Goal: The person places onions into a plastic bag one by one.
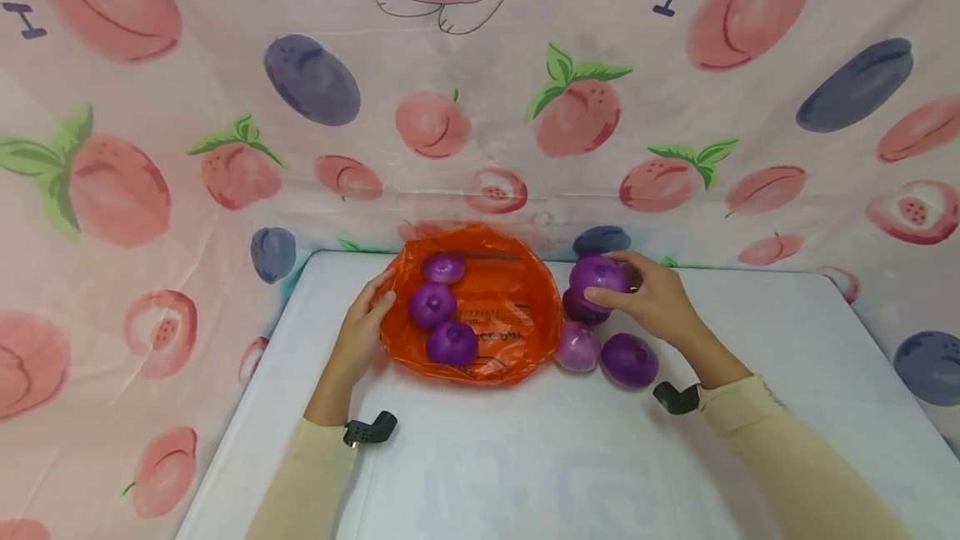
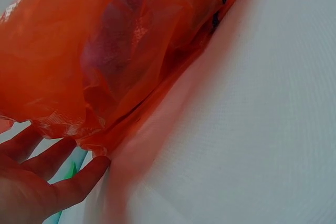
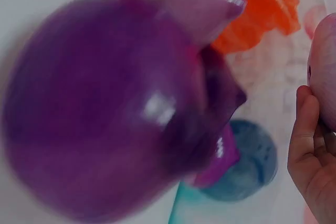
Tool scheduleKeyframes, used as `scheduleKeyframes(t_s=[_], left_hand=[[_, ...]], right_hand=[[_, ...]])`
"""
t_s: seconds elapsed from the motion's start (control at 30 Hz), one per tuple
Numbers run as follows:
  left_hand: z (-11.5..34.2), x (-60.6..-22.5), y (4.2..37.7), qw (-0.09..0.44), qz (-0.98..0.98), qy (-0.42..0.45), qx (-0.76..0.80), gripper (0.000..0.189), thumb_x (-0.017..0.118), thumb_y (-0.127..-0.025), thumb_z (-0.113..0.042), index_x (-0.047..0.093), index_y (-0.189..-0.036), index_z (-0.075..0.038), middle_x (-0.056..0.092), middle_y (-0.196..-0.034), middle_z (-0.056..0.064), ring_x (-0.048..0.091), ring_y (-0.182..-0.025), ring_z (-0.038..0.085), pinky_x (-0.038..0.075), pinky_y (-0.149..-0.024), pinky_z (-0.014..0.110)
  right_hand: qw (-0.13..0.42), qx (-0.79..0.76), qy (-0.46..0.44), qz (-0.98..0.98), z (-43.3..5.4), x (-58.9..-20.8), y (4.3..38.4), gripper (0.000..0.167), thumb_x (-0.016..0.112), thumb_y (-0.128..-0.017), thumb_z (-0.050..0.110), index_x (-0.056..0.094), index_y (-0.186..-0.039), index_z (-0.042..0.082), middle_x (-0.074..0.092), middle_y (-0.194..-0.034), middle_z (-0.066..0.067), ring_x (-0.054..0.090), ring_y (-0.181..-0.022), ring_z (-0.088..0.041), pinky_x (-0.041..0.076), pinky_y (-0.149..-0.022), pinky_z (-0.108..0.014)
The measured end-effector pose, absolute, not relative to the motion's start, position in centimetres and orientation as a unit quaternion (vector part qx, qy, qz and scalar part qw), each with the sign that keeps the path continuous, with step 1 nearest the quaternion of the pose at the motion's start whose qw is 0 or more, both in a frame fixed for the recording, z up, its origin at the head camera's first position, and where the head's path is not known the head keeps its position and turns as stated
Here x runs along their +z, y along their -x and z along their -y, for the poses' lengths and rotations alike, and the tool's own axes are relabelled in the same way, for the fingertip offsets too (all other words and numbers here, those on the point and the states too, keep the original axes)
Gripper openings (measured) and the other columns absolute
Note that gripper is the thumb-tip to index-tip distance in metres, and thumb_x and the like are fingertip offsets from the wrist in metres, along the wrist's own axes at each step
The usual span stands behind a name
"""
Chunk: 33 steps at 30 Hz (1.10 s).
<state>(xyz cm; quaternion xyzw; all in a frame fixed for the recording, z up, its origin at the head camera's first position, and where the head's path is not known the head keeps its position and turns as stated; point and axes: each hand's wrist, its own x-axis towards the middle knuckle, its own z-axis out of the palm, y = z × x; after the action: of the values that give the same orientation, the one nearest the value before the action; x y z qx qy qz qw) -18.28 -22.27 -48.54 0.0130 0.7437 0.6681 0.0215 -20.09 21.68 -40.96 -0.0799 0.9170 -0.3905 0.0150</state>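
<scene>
My left hand point(image 1: 360, 340) rests at the left side of an orange plastic bag point(image 1: 536, 298), whose mouth stands wide. In the left wrist view its extended fingers point(image 2: 79, 184) touch the bag's edge. Inside the bag, along its left side, sit 3 purple onions point(image 1: 432, 305). My right hand point(image 1: 656, 298) grips a purple onion point(image 1: 595, 273) between thumb and fingers, above the onions right of the bag. A dark onion point(image 1: 585, 307) shows partly under it. Nearer lie a pale pinkish onion point(image 1: 577, 347) and a dark purple onion point(image 1: 630, 359).
The bag and onions stand on a white table point(image 1: 480, 457). A fruit-printed cloth point(image 1: 495, 90) hangs behind the table's far edge. Black wrist cameras point(image 1: 371, 427) sit on both wrists.
</scene>
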Motion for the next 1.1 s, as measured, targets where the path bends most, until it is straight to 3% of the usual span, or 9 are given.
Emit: scheduleKeyframes(t_s=[0.53,0.77,0.97,1.1], left_hand=[[22.3,-48.5,18.3,0.017,-0.746,-0.016,0.666,0.050,0.050,-0.107,-0.038,0.042,-0.156,-0.027,0.038,-0.163,-0.001,0.037,-0.150,0.026,0.036,-0.122,0.051],[22.3,-48.4,18.4,0.019,-0.745,-0.015,0.667,0.050,0.049,-0.108,-0.036,0.042,-0.156,-0.026,0.037,-0.163,0.000,0.037,-0.150,0.026,0.036,-0.121,0.051],[22.3,-48.3,18.3,0.020,-0.744,-0.013,0.668,0.049,0.049,-0.108,-0.035,0.042,-0.156,-0.025,0.038,-0.163,0.001,0.038,-0.149,0.027,0.036,-0.121,0.051],[22.3,-48.2,18.3,0.020,-0.746,-0.013,0.665,0.049,0.049,-0.108,-0.036,0.041,-0.156,-0.026,0.037,-0.163,0.001,0.038,-0.149,0.027,0.036,-0.121,0.051]], right_hand=[[0.018,-0.416,0.099,-0.904,-16.0,-39.9,20.5,0.080,0.080,-0.079,0.062,0.055,-0.142,0.019,0.065,-0.132,-0.015,0.066,-0.113,-0.036,0.060,-0.090,-0.055],[0.036,-0.432,0.104,-0.895,-13.7,-39.6,20.7,0.086,0.080,-0.075,0.069,0.054,-0.145,0.026,0.067,-0.128,-0.008,0.068,-0.110,-0.029,0.064,-0.083,-0.046],[0.041,-0.432,0.111,-0.894,-11.8,-39.8,21.2,0.094,0.076,-0.073,0.074,0.051,-0.149,0.026,0.060,-0.142,-0.006,0.062,-0.123,-0.029,0.057,-0.099,-0.053],[0.052,-0.438,0.110,-0.891,-10.6,-40.2,21.4,0.096,0.075,-0.074,0.076,0.050,-0.149,0.023,0.058,-0.145,-0.006,0.060,-0.127,-0.031,0.054,-0.103,-0.056]])
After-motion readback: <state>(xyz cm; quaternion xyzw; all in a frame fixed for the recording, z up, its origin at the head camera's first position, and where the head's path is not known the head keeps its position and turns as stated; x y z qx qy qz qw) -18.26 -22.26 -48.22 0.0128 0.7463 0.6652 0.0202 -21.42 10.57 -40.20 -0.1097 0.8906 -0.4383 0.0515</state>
